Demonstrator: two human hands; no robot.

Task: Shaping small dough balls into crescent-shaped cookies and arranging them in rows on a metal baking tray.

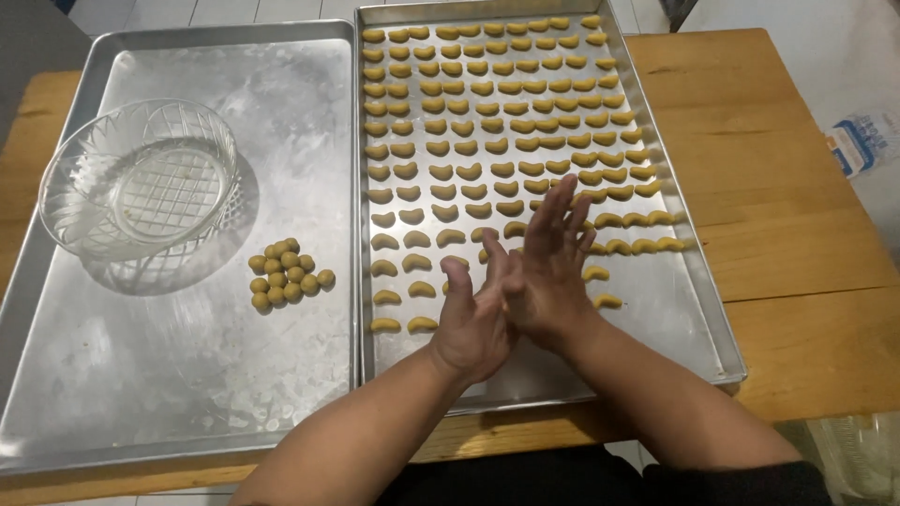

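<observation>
Now the left hand (473,323) and right hand (548,272) press palm to palm, fingers straight, anything between them hidden, above the rectangular metal tray (698,309) of curved yellow dough pieces (487,141); light, even rolling pressure seems best.

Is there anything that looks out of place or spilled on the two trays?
Nothing stands out. The crescent pieces lie in tidy rows on the right tray, the dough balls sit clustered on the left tray, and the glass bowl stands upright.

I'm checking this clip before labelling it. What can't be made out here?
- Head view: whatever lies between the palms; the left hand and right hand press together and cover it.
- Dough crescents behind the hands are hidden.
- Left tray: near corner cut off by the edge.
</observation>
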